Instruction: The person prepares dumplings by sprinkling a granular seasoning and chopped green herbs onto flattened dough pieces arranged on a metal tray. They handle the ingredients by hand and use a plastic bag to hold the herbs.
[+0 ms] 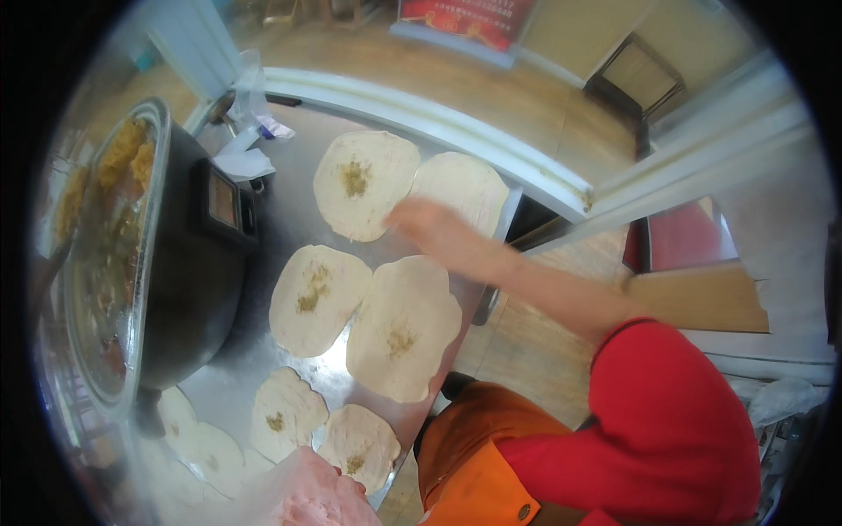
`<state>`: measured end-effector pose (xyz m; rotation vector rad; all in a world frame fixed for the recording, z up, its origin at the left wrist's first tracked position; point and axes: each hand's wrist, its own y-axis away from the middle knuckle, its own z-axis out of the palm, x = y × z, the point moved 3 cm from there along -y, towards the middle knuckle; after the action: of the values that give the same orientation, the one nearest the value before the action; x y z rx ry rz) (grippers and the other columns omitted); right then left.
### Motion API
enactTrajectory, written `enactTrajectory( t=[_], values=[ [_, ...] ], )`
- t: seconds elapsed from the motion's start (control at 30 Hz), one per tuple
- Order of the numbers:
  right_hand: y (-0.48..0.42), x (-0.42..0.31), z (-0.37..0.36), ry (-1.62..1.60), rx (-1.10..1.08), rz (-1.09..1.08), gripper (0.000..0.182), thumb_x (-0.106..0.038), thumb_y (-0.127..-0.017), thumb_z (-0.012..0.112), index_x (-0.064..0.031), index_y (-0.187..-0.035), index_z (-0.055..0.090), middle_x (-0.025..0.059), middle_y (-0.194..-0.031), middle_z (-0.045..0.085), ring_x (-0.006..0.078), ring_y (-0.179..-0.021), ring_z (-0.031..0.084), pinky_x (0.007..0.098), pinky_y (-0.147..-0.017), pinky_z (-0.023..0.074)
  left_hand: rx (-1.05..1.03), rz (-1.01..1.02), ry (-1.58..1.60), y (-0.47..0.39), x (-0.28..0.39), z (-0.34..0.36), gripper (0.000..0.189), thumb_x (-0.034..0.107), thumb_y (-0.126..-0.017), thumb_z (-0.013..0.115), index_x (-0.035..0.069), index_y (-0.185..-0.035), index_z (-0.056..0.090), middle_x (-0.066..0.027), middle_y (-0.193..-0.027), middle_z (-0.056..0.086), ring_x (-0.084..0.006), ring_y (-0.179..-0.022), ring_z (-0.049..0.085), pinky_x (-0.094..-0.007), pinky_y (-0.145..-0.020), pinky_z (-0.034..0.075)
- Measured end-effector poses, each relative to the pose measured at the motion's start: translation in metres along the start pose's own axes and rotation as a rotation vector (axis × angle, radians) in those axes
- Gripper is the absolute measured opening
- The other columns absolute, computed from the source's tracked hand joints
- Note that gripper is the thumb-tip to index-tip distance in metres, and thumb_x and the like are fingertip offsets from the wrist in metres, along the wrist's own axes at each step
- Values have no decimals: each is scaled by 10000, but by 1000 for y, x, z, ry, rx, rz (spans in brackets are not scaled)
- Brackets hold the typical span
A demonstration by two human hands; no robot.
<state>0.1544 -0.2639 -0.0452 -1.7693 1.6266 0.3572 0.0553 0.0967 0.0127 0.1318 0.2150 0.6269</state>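
Observation:
My right hand (424, 223) hovers blurred over a steel worktop (289, 171), by the lower edge of a round dough sheet (388, 164). Its fingers look curled; whether they hold anything cannot be made out. That sheet bears a patch of brown-green seasoning powder (355, 179). A plain dough sheet (467, 191) overlaps its right side, partly behind my wrist. Nearer me lie a seasoned oval sheet (342, 289) and a larger seasoned sheet (375, 329). At the bottom, the fingertips of my left hand (352, 478) wrap round a pink bag-like thing (316, 496); its contents are unclear.
A large dark pot (191, 296) of yellowish food stands at left. Two smaller seasoned sheets (286, 414) lie near the front, with several more (210, 454) at lower left. Crumpled paper (243, 164) lies behind the pot. A white frame (421, 125) borders the worktop's far side.

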Motion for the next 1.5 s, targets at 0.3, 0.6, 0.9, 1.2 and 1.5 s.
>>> enactTrajectory(
  t=[0.3, 0.6, 0.9, 1.2, 1.5],
  values=[
    [18, 63, -28, 360, 106, -18, 207, -17, -726, 533, -17, -920, 607, 158, -959, 593, 323, -912, 539, 369, -824, 432, 232, 79, -117, -5, -4, 6, 118, 247, -832, 418, 173, -924, 415, -3, -1031, 467, -203, -943, 410, -363, -800, 345],
    [22, 80, -44, 308, 59, 36, 157, -39, -751, 525, -39, -884, 608, 134, -907, 589, 313, -894, 534, 378, -803, 428, 306, 87, -133, -1, -9, 10, 186, 261, -839, 419, 154, -991, 422, -21, -1090, 462, -227, -977, 414, -386, -809, 344],
    [98, 47, -45, 275, 98, 149, 234, -23, -778, 513, -12, -1001, 582, 145, -1001, 573, 309, -949, 519, 357, -829, 427, 386, 96, -399, 17, -22, 28, 242, 273, -845, 421, 136, -1044, 430, -33, -1127, 464, -238, -998, 421, -396, -795, 344],
    [76, -31, 22, 155, -6, -47, 345, -1, -746, 536, -20, -1090, 546, 140, -1092, 539, 304, -990, 509, 333, -870, 421, 430, 155, -461, 48, -18, 20, 218, 274, -843, 426, 147, -1020, 433, -9, -1079, 473, -202, -959, 419, -358, -745, 341],
    [148, -119, 55, 91, -159, -104, 300, 1, -708, 524, -5, -1006, 563, 153, -1025, 546, 297, -936, 519, 353, -832, 432, 369, 159, -320, 80, -18, 14, 195, 274, -841, 430, 163, -1002, 434, 13, -1041, 478, -172, -925, 414, -329, -713, 334]
  ],
)
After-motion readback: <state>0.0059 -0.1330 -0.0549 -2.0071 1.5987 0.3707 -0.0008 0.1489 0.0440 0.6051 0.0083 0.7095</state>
